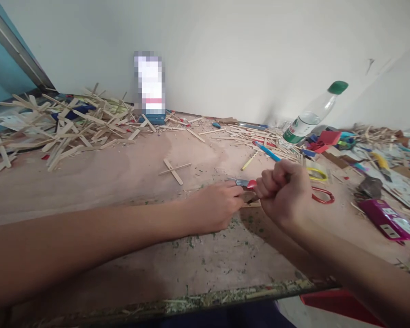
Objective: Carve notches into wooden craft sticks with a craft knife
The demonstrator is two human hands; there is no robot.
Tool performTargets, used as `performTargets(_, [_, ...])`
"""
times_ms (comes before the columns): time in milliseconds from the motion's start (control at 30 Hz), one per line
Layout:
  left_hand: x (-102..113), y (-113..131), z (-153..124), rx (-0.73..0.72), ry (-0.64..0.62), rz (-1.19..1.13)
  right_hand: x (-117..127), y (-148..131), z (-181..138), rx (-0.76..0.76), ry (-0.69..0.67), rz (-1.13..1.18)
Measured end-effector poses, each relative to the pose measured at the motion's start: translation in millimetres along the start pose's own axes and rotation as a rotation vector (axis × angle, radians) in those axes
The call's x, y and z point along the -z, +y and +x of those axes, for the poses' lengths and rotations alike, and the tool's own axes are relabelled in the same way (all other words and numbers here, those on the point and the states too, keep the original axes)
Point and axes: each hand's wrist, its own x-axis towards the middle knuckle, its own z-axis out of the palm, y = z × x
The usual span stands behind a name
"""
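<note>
My right hand (284,191) is closed in a fist round a red-handled utility knife (243,183), whose blade end points left. My left hand (216,206) lies on the wooden table (123,182) just left of it, fingers curled and pinched on a small wooden stick piece (250,199) under the knife. The piece is mostly hidden between the two hands. A glued cross of two wooden sticks (174,170) lies on the table a little beyond my left hand.
A big heap of wooden sticks (61,127) fills the far left. More sticks, a blue pen (267,151) and a tilted plastic bottle with a green cap (310,114) sit at the back right. Red and yellow rings (323,195), a purple pack (389,221) and clutter lie right.
</note>
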Motion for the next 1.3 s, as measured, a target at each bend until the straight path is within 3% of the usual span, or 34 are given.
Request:
performTargets(467, [-1, 1, 0, 0.002, 0.052, -0.018, 6, -2, 9, 0.002, 0.007, 0.057])
performTargets(733, [1, 2, 3, 0.016, -0.007, -0.011, 3, -18, 5, 0.015, -0.070, 0.016])
performTargets(1300, [-2, 1, 1, -0.020, 0.055, 0.020, 6, -4, 6, 0.000, -0.089, 0.017])
